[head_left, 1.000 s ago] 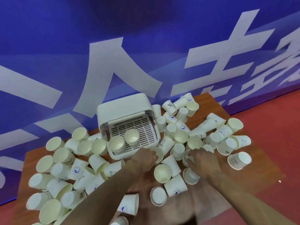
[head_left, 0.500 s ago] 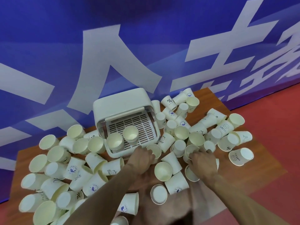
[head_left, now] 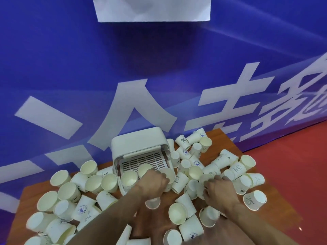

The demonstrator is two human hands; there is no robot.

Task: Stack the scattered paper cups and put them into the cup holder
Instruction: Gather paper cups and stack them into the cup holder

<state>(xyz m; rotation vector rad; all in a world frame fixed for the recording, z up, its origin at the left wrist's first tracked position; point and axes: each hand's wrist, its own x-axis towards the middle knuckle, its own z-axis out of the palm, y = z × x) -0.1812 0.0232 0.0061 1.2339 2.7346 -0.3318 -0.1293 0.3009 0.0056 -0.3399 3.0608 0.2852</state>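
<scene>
Early days; cup holder (head_left: 138, 144) has two cups (head_left: 129, 178); left hand (head_left: 152, 184) and right hand (head_left: 219, 190) each clutch a cup (head_left: 168, 174); scattered cups (head_left: 177, 213) everywhere.

Scattered paper cups (head_left: 70, 191) crowd the wooden table (head_left: 219, 138) on both sides of the white cup holder (head_left: 139, 145), pressing against its walls. Two cups sit in its open front tray. A blue banner (head_left: 159, 76) stands just behind. Bare wood shows at the near centre and the far right corner.
</scene>
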